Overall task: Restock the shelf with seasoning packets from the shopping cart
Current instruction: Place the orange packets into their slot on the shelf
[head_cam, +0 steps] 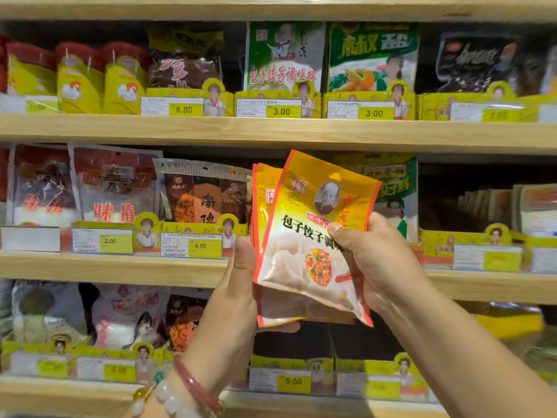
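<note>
- Since the seasoning packets (pixel 313 236) are flat, glossy plastic pouches with sealed red borders, I judge them light, limp and a little slippery; a small stack like this would fan out or slide apart if held loosely.
- The front packet, yellow at the top with dumplings pictured lower down, is tilted to the right; at least one more packet of the same kind shows just behind it to the left, and another edge peeks out below.
- The left hand (pixel 238 285) grips the stack at its left edge, thumb upright against the front and fingers curled behind and under it.
- The right hand (pixel 370 254) pinches the front packet at its right side, thumb lying across the printed face and fingers hidden behind.
- The best hold, to my mind, is at the sealed side edges or lower corners, where the film is stiffest; the powder filling likely sags toward the bottom, so the top would flop.
- The packets are held in the air in front of the middle shelf (pixel 120 267), not yet resting on it.
- Just behind the packets stands a green packet (pixel 394 188), and to their left an orange-brown packet (pixel 208 197) in its yellow display tray.
- Above the packets, on the upper shelf (pixel 271 131), sits a green-and-white pouch (pixel 283 55) over a 3.00 price tag (pixel 281 111).
- Beaded bracelets (pixel 180 393) circle the left wrist, below the packets.
</note>
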